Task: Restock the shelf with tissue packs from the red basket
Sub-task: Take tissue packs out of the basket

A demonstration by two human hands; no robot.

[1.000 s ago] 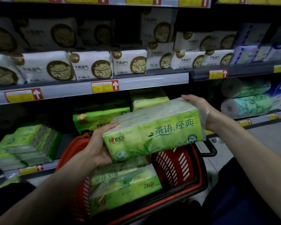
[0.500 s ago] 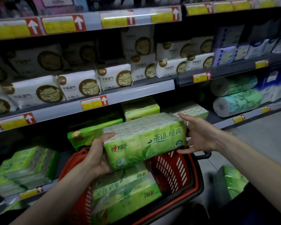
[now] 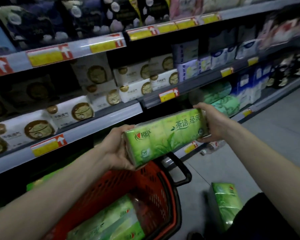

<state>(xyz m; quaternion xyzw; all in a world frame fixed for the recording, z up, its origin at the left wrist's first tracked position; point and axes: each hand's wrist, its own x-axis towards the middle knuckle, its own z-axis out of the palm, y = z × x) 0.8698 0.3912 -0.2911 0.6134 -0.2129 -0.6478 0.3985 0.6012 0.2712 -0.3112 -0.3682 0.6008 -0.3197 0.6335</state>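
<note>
A long green tissue pack (image 3: 166, 135) hangs in the air in front of the lower shelf opening, tilted with its right end higher. My left hand (image 3: 119, 148) grips its left end, thumb over the top and fingers beneath. At the right end my right hand (image 3: 210, 122) holds it, fingers wrapped around the end. Below stands the red basket (image 3: 156, 191) with a black handle; more green tissue packs (image 3: 111, 222) lie inside it. The shelf rail (image 3: 100, 125) runs just behind the held pack.
White packs with gold emblems (image 3: 73, 115) fill the shelf above. Green rolls (image 3: 222, 101) and blue packs (image 3: 249, 87) sit further right. Another green pack (image 3: 225, 203) stands on the grey floor beside my dark-clothed leg. A plastic bottle (image 3: 213, 147) lies at the shelf base.
The view has tilted up and swung right. The pack has moved up and to the right, away from the basket. My right hand has closed around its right end.
</note>
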